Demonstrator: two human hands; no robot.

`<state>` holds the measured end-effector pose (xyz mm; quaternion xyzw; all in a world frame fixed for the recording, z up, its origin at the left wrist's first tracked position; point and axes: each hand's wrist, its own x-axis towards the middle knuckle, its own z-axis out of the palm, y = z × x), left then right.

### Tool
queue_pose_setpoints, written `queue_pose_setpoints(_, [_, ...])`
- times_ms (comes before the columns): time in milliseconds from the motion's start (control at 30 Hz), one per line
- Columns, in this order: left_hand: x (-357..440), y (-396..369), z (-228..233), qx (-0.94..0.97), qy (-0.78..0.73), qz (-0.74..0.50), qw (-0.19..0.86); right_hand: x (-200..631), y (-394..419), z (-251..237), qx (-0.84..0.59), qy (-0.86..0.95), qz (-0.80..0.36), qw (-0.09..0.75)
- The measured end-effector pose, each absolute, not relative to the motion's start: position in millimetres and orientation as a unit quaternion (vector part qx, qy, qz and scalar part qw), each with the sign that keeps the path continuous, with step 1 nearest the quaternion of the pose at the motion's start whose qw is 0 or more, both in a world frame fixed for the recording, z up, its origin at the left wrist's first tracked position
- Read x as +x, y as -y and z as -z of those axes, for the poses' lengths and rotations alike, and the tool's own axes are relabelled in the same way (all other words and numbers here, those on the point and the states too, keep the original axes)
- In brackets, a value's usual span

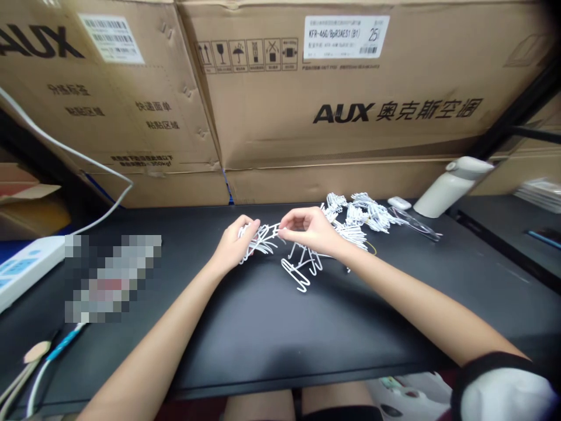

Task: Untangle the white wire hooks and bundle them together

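Observation:
My left hand [238,241] is closed round a small bunch of thin white hooks [262,241], whose ends fan out to the right. Thumb and fingers of my right hand [310,230] pinch the tip of a white hook that sticks out of this bunch. Several loose white hooks [301,270] lie on the black table just below my right hand. Behind that hand are more white hooks [368,211] gathered in bundles, partly hidden by the wrist. A thin yellow loop [372,249] shows beside them.
Large cardboard boxes [272,117] stand along the back of the black table [263,333]. At the right are a white bottle [453,186], a small white case [399,203] and glasses [418,225]. A white power strip [30,269], cables and a blurred-out object [114,280] lie left.

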<state>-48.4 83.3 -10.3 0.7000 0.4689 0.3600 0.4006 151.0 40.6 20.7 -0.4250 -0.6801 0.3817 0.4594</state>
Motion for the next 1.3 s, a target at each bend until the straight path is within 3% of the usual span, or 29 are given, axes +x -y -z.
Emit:
queue_pose_setpoints(233, [-47,-79,9,0.719,-0.443,-0.374,0.383,155,-41,-29,-0.452,0.668,-0.421,0.416])
queue_pose_setpoints(433, [-46,-71,3,0.770,-0.427,-0.379,0.285,155,-38,-35,-0.473,0.673,-0.418,0.386])
queue_pose_setpoints(600, [-43,-64,-2,0.830,-0.397,-0.344,0.188,148,-28,-31,-0.448,0.753,-0.298,0.378])
queue_pose_setpoints(733, [-42,-62,-1,0.820,-0.395,-0.375,0.173,143,-25,-25,-0.393,0.818,-0.192,0.374])
queue_pose_setpoints(900, [-42,-71,4,0.725,-0.444,-0.408,0.333,146,-27,-29,-0.401,0.789,-0.164,0.435])
queue_pose_setpoints(1100, [-43,-85,7,0.509,-0.425,-0.426,0.615,151,-32,-33,-0.449,0.713,-0.249,0.477])
queue_pose_setpoints(1300, [-43,-83,8,0.541,-0.402,-0.398,0.622,152,-38,-30,-0.458,0.671,-0.342,0.472])
